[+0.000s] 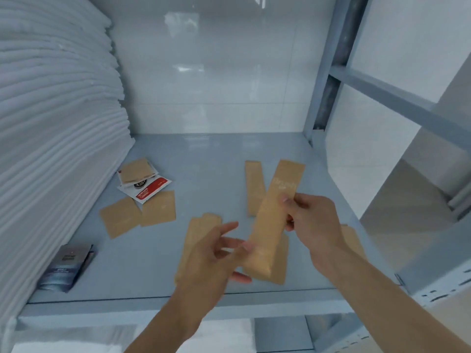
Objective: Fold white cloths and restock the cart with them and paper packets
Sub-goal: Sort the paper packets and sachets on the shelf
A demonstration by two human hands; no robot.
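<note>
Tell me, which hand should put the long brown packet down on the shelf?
Probably the right hand: it already pinches the long brown packet near its middle above the shelf, while the left hand only touches its lower end with loose fingers.

Bright, cool, even light. Soft glare patches show on the glossy far wall (209, 70) and the shelf (204, 159). Shadows are faint. Wide-angle distortion bends the cloth stack (51, 123) at left; everything looks slightly soft.
</note>
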